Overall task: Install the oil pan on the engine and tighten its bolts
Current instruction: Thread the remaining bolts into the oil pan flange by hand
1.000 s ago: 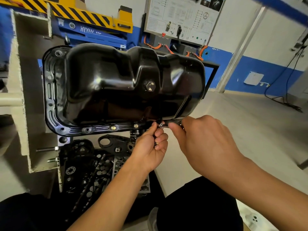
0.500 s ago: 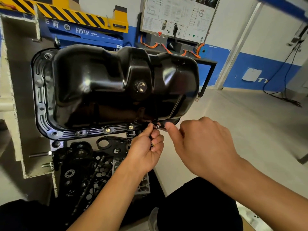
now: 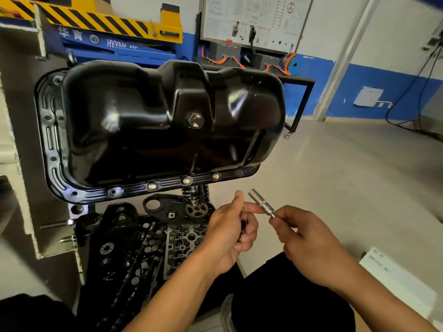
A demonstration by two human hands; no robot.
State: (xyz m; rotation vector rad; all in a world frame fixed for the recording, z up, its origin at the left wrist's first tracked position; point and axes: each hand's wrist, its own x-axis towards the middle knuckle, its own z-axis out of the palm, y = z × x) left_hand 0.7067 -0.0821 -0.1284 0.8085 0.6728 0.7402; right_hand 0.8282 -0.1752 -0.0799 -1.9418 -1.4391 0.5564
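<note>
The glossy black oil pan (image 3: 148, 121) sits against the engine, its flange facing me with a drain plug (image 3: 195, 121) in the middle. Three brass-coloured bolts (image 3: 186, 180) stand in the lower flange; holes to their left and right look bare. Below the flange, my right hand (image 3: 309, 238) pinches a silver socket driver (image 3: 261, 204) by its shaft, socket end pointing up-left. My left hand (image 3: 230, 233) is curled beside it, its index finger touching the socket; small dark objects show in its palm, too hidden to identify.
The engine (image 3: 134, 248) with its timing chain and gears hangs below the pan on a beige stand (image 3: 21, 130). A blue and yellow lift (image 3: 115, 32) and a wiring panel (image 3: 251, 20) stand behind. A white box (image 3: 395, 276) lies on the floor at right.
Both hands have drawn back down from the right end of the lower flange, where they worked a bolt. The socket driver came away with my right hand. A third bolt now shows in the flange.
</note>
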